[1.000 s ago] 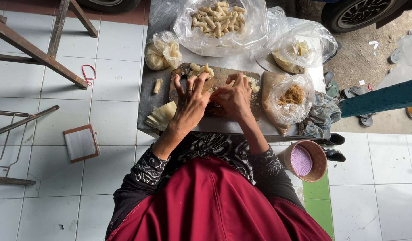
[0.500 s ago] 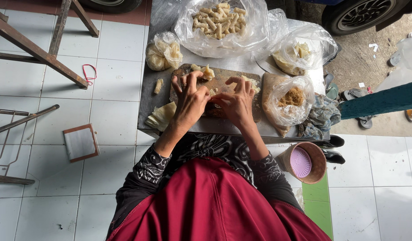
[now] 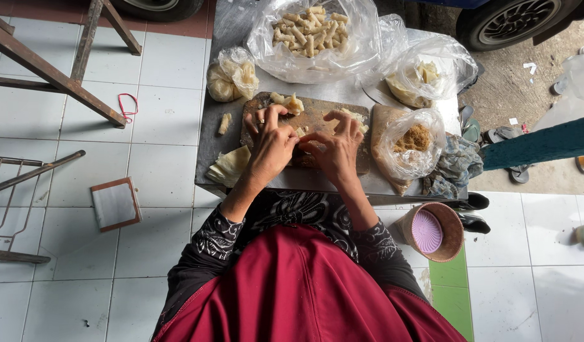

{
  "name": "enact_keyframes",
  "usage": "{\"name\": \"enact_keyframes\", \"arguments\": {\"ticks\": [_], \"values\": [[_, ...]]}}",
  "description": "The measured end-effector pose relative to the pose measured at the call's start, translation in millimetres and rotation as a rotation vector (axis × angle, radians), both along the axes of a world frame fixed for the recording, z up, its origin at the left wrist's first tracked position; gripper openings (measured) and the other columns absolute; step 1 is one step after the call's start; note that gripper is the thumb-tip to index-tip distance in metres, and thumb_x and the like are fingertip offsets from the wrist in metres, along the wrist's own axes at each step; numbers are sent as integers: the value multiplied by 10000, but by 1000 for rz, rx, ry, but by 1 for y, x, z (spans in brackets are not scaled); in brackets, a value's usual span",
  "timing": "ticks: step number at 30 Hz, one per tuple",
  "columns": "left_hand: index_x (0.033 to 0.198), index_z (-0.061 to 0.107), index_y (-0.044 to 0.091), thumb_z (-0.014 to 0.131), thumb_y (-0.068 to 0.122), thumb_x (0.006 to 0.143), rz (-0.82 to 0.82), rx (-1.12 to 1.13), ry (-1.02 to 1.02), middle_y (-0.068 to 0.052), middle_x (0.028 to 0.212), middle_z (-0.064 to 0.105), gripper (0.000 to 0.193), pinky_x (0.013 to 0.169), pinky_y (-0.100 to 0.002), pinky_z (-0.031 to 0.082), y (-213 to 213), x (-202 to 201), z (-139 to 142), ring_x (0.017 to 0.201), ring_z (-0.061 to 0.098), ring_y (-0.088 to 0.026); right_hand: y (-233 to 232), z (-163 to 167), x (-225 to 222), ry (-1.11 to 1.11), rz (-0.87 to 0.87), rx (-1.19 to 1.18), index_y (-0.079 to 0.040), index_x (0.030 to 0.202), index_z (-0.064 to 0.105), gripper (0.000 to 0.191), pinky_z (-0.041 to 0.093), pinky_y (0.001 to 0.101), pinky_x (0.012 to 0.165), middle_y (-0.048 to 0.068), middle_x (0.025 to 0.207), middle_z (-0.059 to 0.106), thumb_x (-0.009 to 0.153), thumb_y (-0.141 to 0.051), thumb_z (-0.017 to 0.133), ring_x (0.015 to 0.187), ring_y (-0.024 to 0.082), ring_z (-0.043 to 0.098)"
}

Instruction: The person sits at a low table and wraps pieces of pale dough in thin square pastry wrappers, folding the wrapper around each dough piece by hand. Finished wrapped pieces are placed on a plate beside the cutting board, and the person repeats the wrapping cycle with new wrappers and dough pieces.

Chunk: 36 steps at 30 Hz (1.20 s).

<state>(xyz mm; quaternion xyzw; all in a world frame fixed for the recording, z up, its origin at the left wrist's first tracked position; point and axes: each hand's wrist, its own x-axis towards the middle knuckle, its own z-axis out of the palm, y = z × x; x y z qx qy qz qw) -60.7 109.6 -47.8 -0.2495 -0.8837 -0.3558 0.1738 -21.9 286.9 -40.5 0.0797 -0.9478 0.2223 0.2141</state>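
On the wooden board (image 3: 317,120), a small pale wrapper piece (image 3: 301,133) is pinched between the fingertips of the left hand (image 3: 273,142) and right hand (image 3: 336,149), at the board's middle.

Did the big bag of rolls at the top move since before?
No. The bag of rolls sits in the same spot on the table, just above the board.

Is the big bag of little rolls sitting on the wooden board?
No, the big bag of rolls sits on the metal table beyond the wooden board.
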Motion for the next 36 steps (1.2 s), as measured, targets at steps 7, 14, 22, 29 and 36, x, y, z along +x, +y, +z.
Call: {"name": "enact_keyframes", "arguments": {"ticks": [7, 14, 22, 29, 36], "values": [[854, 781, 92, 878, 167, 776, 75, 46, 14, -120, 1359, 505, 146, 1140, -575, 199, 0, 7, -1, 1299, 417, -310, 0, 2, -16, -121, -47, -86, -297, 885, 829, 184, 348, 476, 945, 77, 1237, 489, 740, -385, 900, 1198, 300, 418], [853, 777, 91, 842, 161, 817, 48, -42, 121, -97, 1358, 510, 101, 1137, -593, 199, -6, 5, -2, 1283, 423, -301, -5, 5, -3, -22, -44, -43, -306, 898, 820, 194, 349, 469, 967, 60, 1243, 504, 740, -393, 892, 1183, 298, 414], [857, 755, 71, 829, 177, 824, 30, -88, 125, -104, 1317, 512, 134, 1118, -601, 197, -1, 5, -8, 1263, 423, -291, -2, 0, -4, 59, -6, 102, -293, 945, 811, 152, 316, 483, 1021, 18, 1289, 533, 819, -372, 842, 1241, 282, 436], [834, 741, 53, 786, 124, 869, 139, -131, 104, -137, 1295, 500, 91, 1107, -607, 218, 5, 6, -6, 1252, 428, -308, -3, 1, -6, -37, 29, -45, -319, 1047, 821, 205, 323, 466, 993, 50, 1278, 504, 855, -392, 823, 1150, 278, 412], [821, 732, 34, 813, 90, 785, 202, 17, 32, -149, 1339, 487, 104, 1120, -585, 230, 12, 5, -3, 1265, 430, -329, -4, 9, -9, -29, 6, 36, -331, 943, 831, 158, 303, 479, 987, 56, 1225, 493, 793, -371, 857, 1185, 291, 411]]}}
